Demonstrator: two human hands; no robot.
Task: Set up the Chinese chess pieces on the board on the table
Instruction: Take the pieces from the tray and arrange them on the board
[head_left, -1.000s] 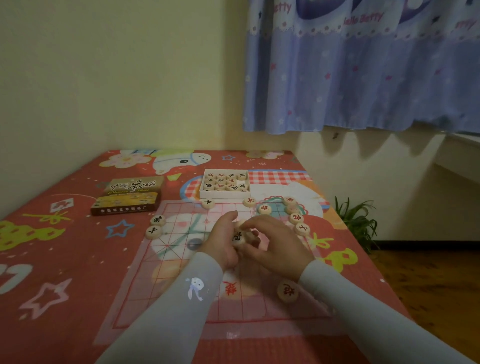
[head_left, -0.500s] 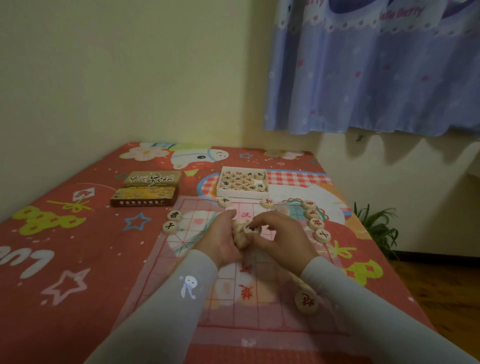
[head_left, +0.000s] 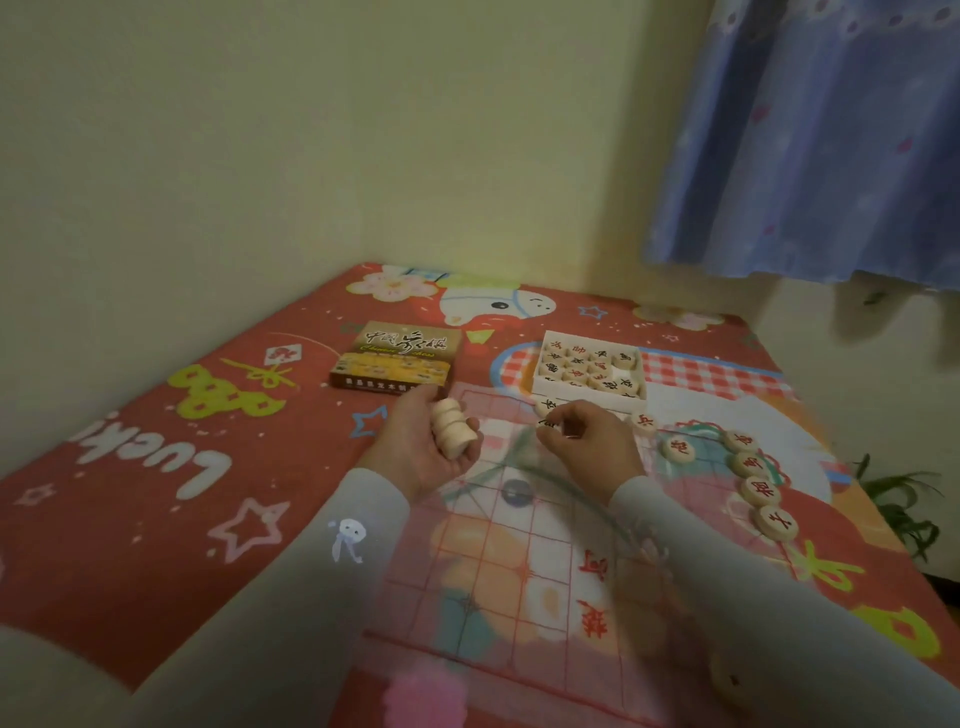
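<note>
A translucent chess board sheet (head_left: 519, 561) with red grid lines lies on the red patterned table. My left hand (head_left: 421, 447) holds a short stack of round wooden pieces (head_left: 451, 432) over the board's far left corner. My right hand (head_left: 587, 441) pinches a single piece (head_left: 546, 423) at the far edge of the board. Several wooden pieces lie along the board's far and right edges, among them one with a red character (head_left: 677, 448) and one at the right edge (head_left: 776, 521). A white box (head_left: 589, 370) beyond the board holds several more pieces.
A brown and yellow box lid (head_left: 397, 362) lies at the far left of the board. One piece (head_left: 730, 675) sits near the table's front right. Walls bound the table on the left and far side. A blue curtain (head_left: 810, 140) hangs at the upper right, a plant (head_left: 898, 499) stands beyond the right edge.
My hands, joined over the board's middle before, have parted. The left one has moved left with the stack, the right one has gone forward with a single piece. The camera has turned left.
</note>
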